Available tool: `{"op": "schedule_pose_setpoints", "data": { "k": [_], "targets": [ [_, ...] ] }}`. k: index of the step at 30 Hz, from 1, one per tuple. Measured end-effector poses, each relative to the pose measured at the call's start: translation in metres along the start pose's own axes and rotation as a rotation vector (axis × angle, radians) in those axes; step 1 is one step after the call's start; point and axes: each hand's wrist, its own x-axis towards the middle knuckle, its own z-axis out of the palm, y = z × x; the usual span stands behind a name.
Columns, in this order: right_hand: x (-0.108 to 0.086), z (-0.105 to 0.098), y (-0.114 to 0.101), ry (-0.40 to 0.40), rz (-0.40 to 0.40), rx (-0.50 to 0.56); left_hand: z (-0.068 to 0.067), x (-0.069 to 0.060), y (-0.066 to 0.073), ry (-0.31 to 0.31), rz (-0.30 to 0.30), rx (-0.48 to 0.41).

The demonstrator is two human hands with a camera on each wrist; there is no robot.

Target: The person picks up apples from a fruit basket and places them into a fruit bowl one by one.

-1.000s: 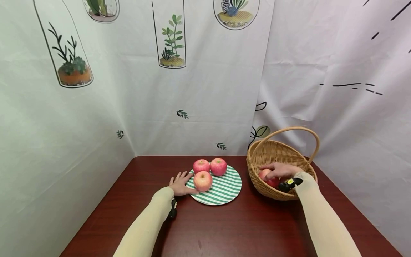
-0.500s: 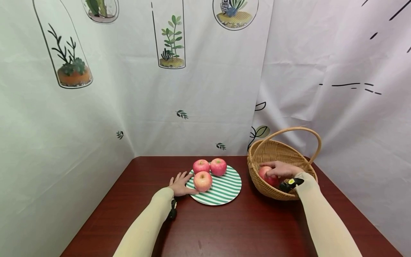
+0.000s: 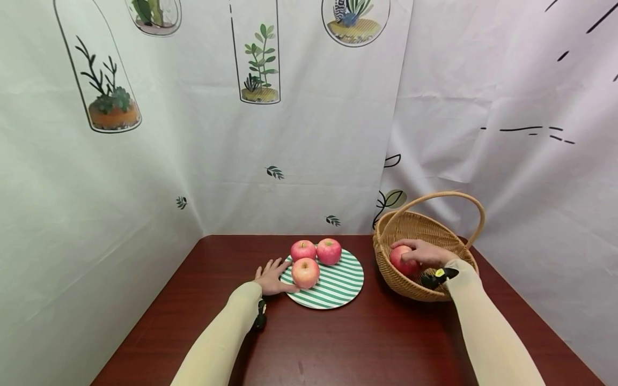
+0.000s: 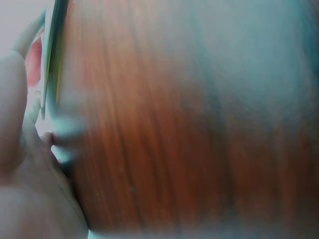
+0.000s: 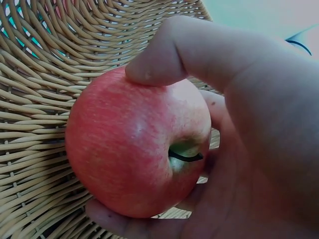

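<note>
In the head view my right hand (image 3: pixel 425 254) reaches into the tilted wicker basket (image 3: pixel 419 227) and grips a red apple (image 3: pixel 402 260). The right wrist view shows that apple (image 5: pixel 124 144) close up, stem towards the palm, with thumb and fingers curled round it and the basket weave behind. My left hand (image 3: pixel 271 277) lies with spread fingers at the left edge of a green-and-white striped round plate (image 3: pixel 338 284). Its thumb is near the front apple (image 3: pixel 305 273) on the plate. Behind sit two more apples, one left (image 3: pixel 302 250) and one right (image 3: pixel 329 252).
The dark red wooden table (image 3: pixel 309 343) carries the plate at its back middle and the basket at its back right. An arched handle (image 3: pixel 446 193) rises over the basket. A printed white cloth (image 3: pixel 299 139) hangs close behind the table and along both sides.
My right hand has lifted the apple slightly inside the basket, and more of the apple shows. The basket has shifted a little to the right. My left hand and the plate stay in place.
</note>
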Motion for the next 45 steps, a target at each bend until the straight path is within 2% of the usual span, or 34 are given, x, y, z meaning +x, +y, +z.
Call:
{"op": "schedule_pose_setpoints", "data": {
  "k": [6, 9, 13, 16, 21, 28, 32, 38, 41, 45],
  "targets": [
    [0.003, 0.001, 0.003, 0.023, -0.027, 0.07, -0.009, -0.012, 0.013, -0.016, -0.006, 0.019],
    [0.004, 0.002, 0.002, 0.053, -0.058, 0.061, -0.014, -0.02, 0.02, -0.014, -0.007, 0.023],
    [0.005, 0.002, 0.001, 0.109, -0.09, 0.028, -0.015, -0.023, 0.023, -0.017, -0.014, 0.036],
    [0.007, 0.001, 0.001, 0.133, -0.118, 0.009, -0.014, -0.022, 0.022, -0.016, -0.011, 0.033],
    [0.009, -0.001, -0.001, 0.157, -0.106, -0.022, -0.012, -0.017, 0.018, -0.015, -0.007, 0.03],
    [0.005, -0.003, -0.011, 0.161, -0.08, -0.004, -0.013, -0.02, 0.02, -0.014, -0.005, 0.024],
    [0.003, -0.005, -0.016, 0.165, -0.093, -0.01, -0.013, -0.02, 0.02, -0.012, -0.008, 0.03],
    [0.0, -0.01, -0.021, 0.189, -0.089, -0.02, -0.005, -0.008, 0.007, -0.01, -0.004, 0.014],
    [-0.001, -0.012, -0.022, 0.175, -0.084, -0.012, 0.0, -0.002, 0.001, -0.005, -0.003, 0.0],
    [-0.001, -0.014, -0.023, 0.173, -0.09, -0.018, 0.002, 0.001, -0.003, 0.009, 0.003, -0.01]
  ]
}}
